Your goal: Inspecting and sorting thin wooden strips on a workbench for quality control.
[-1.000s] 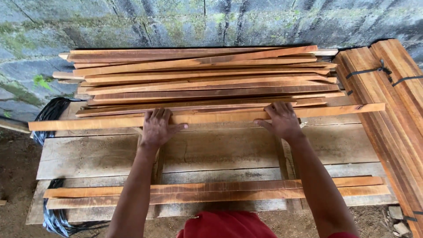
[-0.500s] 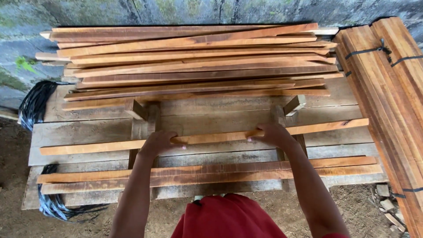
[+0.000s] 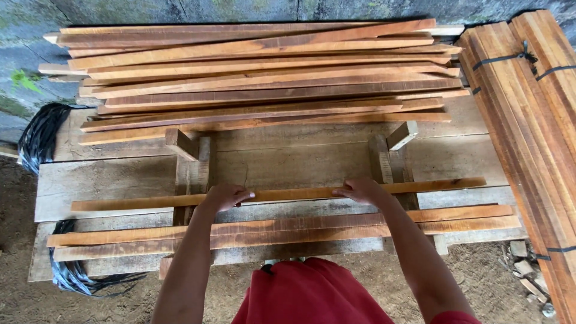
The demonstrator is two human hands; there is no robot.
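Left hand (image 3: 223, 196) and right hand (image 3: 360, 191) each hold a closed grip on the long slat (image 3: 282, 194), mid-frame across the bench (image 3: 120, 180). Keep it level; align it parallel beside the two slats (image 3: 282, 231) below.

A: What do the hands hold?

B: The left hand (image 3: 223, 196) and right hand (image 3: 362, 190) both press down on a long thin reddish wooden slat (image 3: 282, 194) lying across the grey plank workbench (image 3: 114, 180).

A: What lies around it?

B: Two similar orange-brown slats (image 3: 288, 231) lie just nearer the person; a loose pile of reddish slats (image 3: 264, 72) sits behind, strapped bundles of slats (image 3: 528, 120) on the right.
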